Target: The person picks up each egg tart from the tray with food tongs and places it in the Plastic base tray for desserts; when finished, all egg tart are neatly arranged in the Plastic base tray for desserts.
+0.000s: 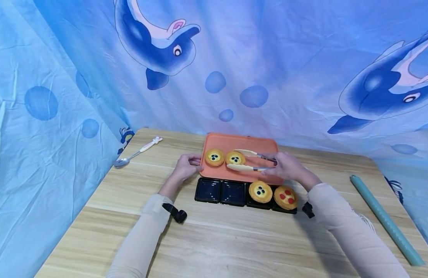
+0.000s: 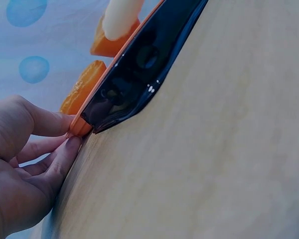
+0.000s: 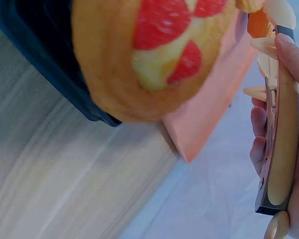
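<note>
My left hand (image 1: 188, 166) pinches the left rim of an orange tray (image 1: 256, 143), its thumb and a fingertip at the corner in the left wrist view. In my right hand (image 1: 286, 166) is a pair of tongs (image 3: 284, 134) with cream-coloured tips. The spread tips lie on either side of a blueberry-topped egg tart (image 1: 235, 158) on the tray; whether they touch it, I cannot tell. Another blueberry-topped tart (image 1: 214, 157) sits to its left on the tray.
In front of the tray is a black four-part container (image 1: 209, 190). Its two right compartments hold a blueberry-topped tart (image 1: 260, 192) and a red-topped tart (image 1: 286, 197). A spoon (image 1: 138, 151) lies at the left, a teal rod (image 1: 386, 220) at the right. A blue curtain (image 1: 287, 58) hangs behind.
</note>
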`<state>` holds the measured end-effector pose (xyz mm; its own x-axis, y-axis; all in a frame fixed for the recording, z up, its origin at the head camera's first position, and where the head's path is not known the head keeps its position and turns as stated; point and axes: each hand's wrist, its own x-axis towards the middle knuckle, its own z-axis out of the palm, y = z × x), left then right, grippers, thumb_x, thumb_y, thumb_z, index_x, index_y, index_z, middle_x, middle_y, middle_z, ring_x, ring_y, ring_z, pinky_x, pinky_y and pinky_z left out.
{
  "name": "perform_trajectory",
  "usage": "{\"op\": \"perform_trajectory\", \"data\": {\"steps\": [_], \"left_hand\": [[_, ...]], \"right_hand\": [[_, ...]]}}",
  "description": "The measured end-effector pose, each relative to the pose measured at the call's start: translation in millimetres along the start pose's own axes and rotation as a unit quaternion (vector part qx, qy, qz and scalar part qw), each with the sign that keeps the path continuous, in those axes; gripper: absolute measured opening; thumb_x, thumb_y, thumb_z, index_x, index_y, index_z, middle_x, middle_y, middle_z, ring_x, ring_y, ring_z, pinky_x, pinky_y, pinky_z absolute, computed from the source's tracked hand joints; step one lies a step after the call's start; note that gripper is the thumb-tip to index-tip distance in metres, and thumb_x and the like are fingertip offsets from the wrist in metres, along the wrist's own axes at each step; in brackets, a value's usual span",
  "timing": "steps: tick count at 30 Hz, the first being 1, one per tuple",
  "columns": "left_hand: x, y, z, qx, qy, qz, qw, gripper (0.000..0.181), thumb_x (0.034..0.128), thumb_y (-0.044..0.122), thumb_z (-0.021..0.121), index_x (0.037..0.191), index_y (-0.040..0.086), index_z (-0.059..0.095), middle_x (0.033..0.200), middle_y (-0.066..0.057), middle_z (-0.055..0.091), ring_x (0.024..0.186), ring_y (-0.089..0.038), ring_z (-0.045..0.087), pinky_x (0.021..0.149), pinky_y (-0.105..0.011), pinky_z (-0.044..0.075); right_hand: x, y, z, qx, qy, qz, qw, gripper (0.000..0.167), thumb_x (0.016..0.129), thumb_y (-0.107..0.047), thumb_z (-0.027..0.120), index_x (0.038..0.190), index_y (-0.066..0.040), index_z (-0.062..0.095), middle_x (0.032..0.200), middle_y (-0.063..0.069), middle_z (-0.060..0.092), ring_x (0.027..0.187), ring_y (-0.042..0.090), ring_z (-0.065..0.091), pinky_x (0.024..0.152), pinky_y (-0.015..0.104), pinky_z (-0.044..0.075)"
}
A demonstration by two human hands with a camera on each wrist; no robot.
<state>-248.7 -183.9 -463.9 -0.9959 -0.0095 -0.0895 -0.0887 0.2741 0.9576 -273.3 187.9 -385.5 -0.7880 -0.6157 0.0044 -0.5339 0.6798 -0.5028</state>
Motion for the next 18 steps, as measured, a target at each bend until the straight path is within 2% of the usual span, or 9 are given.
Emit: {"op": "perform_trajectory", "data": {"steps": [1,2,6,8,11,14,16,18], "left_hand": [[-0.1,0.0,0.1,0.001,0.0,0.0,1.0,0.043,0.0821,-0.007,0.074,0.124,-0.006,0.063,0.111,-0.017,0.065,0.099,-0.027,0.062,0.084,-0.032,0.053],[-0.1,-0.1,0.1,0.001,0.0,0.002,1.0,0.043,0.0821,-0.007,0.074,0.124,-0.006,0.063,0.11,-0.018,0.065,0.099,-0.027,0.061,0.084,-0.032,0.053],[0.3,-1.2,-0.2,0.002,0.001,0.005,1.0,0.043,0.0818,-0.007,0.074,0.123,-0.006,0.063,0.11,-0.018,0.064,0.099,-0.027,0.061,0.084,-0.032,0.053],[0.6,-1.7,-0.1,0.004,0.0,0.005,1.0,0.043,0.0818,-0.006,0.074,0.123,-0.006,0.063,0.11,-0.018,0.065,0.099,-0.027,0.062,0.083,-0.032,0.053],[1.0,-2.5,-0.3,0.004,-0.001,0.003,1.0,0.043,0.0822,-0.006,0.074,0.124,-0.005,0.063,0.109,-0.017,0.065,0.099,-0.026,0.061,0.082,-0.031,0.053],[1.5,-2.9,0.1,0.004,-0.002,0.002,1.0,0.043,0.0821,-0.006,0.074,0.124,-0.006,0.062,0.109,-0.017,0.065,0.098,-0.026,0.062,0.082,-0.03,0.053],[1.6,-2.7,0.2,0.003,-0.002,0.003,1.0,0.044,0.0819,-0.006,0.074,0.124,-0.006,0.062,0.109,-0.017,0.065,0.098,-0.026,0.061,0.082,-0.03,0.053],[1.7,-2.0,0.4,0.003,0.001,0.004,1.0,0.044,0.0817,-0.006,0.074,0.124,-0.006,0.063,0.109,-0.017,0.064,0.098,-0.026,0.061,0.082,-0.031,0.053]], "right_hand": [[-1.1,-0.8,-1.6,0.001,0.001,-0.005,1.0,0.065,0.086,-0.03,0.079,0.139,-0.001,0.056,0.131,0.02,0.062,0.044,0.009,0.031,0.054,0.032,0.042],[-2.1,-2.0,-3.4,0.005,0.001,-0.006,1.0,0.065,0.086,-0.03,0.079,0.139,-0.001,0.055,0.133,0.02,0.06,0.044,0.009,0.031,0.055,0.034,0.043],[-7.1,-7.1,-9.8,0.005,0.004,-0.017,0.9998,0.065,0.087,-0.029,0.079,0.139,0.0,0.055,0.126,0.022,0.063,0.046,0.01,0.035,0.06,0.036,0.045],[-10.5,-9.4,-12.2,0.002,0.005,-0.02,0.9998,0.063,0.087,-0.029,0.079,0.139,-0.002,0.056,0.125,0.02,0.065,0.046,0.011,0.03,0.059,0.036,0.043],[-17.6,-12.2,-14.4,-0.013,0.007,-0.032,0.9994,0.061,0.087,-0.029,0.079,0.138,-0.005,0.058,0.129,0.017,0.064,0.047,0.009,0.033,0.063,0.034,0.043],[-26.0,-16.1,-15.0,-0.025,0.006,-0.031,0.9992,0.061,0.086,-0.033,0.079,0.139,-0.01,0.059,0.099,0.013,0.072,0.046,0.01,0.032,0.054,0.031,0.038],[-31.6,-19.8,-14.9,-0.033,0.005,-0.03,0.999,0.062,0.086,-0.037,0.079,0.139,-0.013,0.059,0.08,0.006,0.065,0.047,0.01,0.031,0.052,0.029,0.035],[-37.1,-23.3,-14.6,-0.037,0.007,-0.031,0.9988,0.063,0.084,-0.038,0.08,0.139,-0.015,0.059,0.078,0.001,0.063,0.05,0.01,0.033,0.05,0.028,0.033]]}}
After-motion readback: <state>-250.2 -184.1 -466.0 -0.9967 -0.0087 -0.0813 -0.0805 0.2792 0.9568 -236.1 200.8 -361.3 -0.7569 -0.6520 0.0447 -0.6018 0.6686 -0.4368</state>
